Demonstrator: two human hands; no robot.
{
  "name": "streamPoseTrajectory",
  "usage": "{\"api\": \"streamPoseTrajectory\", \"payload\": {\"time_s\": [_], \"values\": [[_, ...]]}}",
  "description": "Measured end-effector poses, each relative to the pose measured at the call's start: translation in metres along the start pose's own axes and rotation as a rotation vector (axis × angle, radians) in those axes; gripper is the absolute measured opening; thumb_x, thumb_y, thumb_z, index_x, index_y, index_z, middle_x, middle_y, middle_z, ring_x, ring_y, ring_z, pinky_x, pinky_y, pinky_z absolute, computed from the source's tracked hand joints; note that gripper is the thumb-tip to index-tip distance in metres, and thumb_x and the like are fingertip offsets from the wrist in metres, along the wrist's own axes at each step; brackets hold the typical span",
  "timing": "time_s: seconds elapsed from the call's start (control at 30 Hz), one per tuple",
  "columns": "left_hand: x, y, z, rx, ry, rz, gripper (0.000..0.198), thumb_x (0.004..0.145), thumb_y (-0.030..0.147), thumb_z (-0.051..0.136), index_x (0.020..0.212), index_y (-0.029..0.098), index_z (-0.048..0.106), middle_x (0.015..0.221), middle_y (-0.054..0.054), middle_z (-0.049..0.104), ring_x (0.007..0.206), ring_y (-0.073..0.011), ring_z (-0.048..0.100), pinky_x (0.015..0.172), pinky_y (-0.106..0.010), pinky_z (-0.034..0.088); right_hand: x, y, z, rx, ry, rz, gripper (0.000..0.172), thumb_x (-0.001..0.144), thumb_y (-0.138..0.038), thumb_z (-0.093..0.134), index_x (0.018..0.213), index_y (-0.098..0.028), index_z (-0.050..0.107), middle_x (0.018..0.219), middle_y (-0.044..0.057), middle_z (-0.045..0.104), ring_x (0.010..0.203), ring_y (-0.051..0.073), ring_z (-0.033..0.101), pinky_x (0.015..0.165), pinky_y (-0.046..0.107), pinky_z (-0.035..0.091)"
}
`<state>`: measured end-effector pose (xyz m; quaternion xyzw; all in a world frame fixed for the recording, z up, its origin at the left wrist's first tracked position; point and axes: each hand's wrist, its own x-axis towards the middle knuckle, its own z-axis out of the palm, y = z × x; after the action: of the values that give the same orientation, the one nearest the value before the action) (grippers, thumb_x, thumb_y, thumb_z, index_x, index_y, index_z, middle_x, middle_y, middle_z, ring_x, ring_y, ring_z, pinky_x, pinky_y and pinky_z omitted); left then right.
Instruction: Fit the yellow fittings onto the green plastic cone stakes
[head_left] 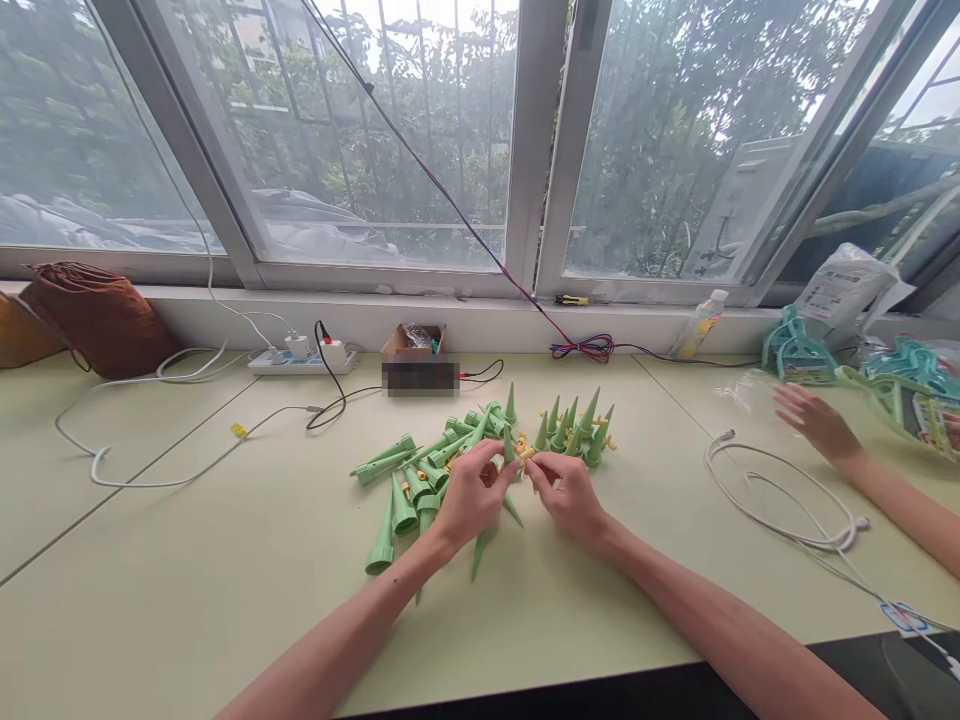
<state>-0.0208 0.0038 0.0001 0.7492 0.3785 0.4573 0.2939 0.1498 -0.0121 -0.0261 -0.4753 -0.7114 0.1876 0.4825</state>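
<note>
Left hand [474,492]: pinching green spike [509,447]
Right hand [568,495]: pinching yellow fitting [526,454]
Standing spikes [574,443], two o'clock: apparently done
Loose spikes [433,474], nine o'clock: seemingly waiting

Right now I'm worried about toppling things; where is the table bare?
The pale green table is bare at front left, between the long white cable and the lying green plastic cones, and between the upright green plastic cones and the coiled white cable. It's crowded around the left hand and right hand, and back right.

The pale table [225,600] bears green cones [405,514], a looped white cable [846,540] and a power strip [300,366].
</note>
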Motion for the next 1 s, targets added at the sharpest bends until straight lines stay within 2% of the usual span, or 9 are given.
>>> {"api": "streamPoseTrajectory", "payload": {"time_s": [0.33,0.63,1.0], "values": [[-0.0001,-0.0014,0.0011,-0.01,-0.015,0.005,0.017,0.091,0.034,0.056,0.086,0.018,0.061,0.082,-0.001,0.057,0.051,-0.0078,0.041,0.049,-0.023,0.036,-0.0001,-0.0028,-0.0004,-0.011,-0.021,0.0,0.04,0.097,-0.036,0.046,0.062,-0.018,0.052,0.056,0.0,0.052,0.05,0.011,0.043,0.052,0.025,0.034],[-0.0009,-0.0027,0.0015,-0.006,-0.028,-0.002,0.017,0.092,0.033,0.055,0.087,0.018,0.062,0.084,-0.002,0.059,0.053,-0.0083,0.042,0.05,-0.023,0.038,-0.0002,-0.0017,-0.0003,-0.016,-0.033,-0.007,0.04,0.097,-0.035,0.047,0.061,-0.018,0.051,0.056,-0.001,0.05,0.05,0.012,0.042,0.052,0.025,0.034],[-0.0011,-0.0025,0.0018,0.001,-0.022,-0.008,0.017,0.091,0.034,0.056,0.084,0.018,0.059,0.078,0.0,0.053,0.052,-0.0079,0.039,0.048,-0.023,0.035,-0.0011,-0.0009,0.0,-0.012,-0.038,-0.013,0.04,0.097,-0.035,0.047,0.062,-0.018,0.053,0.057,0.0,0.051,0.051,0.012,0.042,0.051,0.025,0.034]]}}
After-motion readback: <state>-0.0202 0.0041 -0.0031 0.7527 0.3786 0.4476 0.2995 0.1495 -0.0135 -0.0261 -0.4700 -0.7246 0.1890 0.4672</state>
